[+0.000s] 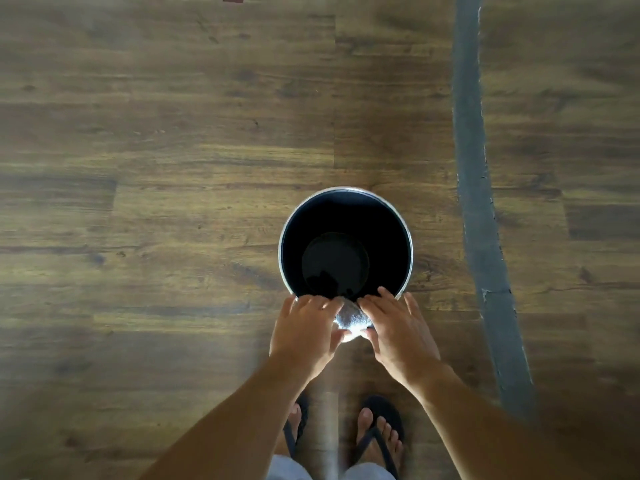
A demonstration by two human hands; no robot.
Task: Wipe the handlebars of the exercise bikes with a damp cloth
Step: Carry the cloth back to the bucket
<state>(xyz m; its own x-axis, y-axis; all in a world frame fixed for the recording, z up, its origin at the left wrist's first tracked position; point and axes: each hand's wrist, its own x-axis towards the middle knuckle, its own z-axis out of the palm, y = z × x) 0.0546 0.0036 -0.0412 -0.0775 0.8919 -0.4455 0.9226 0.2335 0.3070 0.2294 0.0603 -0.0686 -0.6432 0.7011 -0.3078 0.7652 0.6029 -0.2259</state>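
While both hands bunch a cloth [351, 318] over the near rim of a bucket [346, 195], nothing of the bikes is in sight.

Just below centre of the frame, the left hand [304, 332] and right hand [398, 327] curl their fingers round the pale, glistening cloth pinched between them. Dark bucket stands on the wood-grain floor [156, 168]; a grey strip [474, 168] runs down the right side. Feet in black flip-flops [381, 431] show at the bottom edge.
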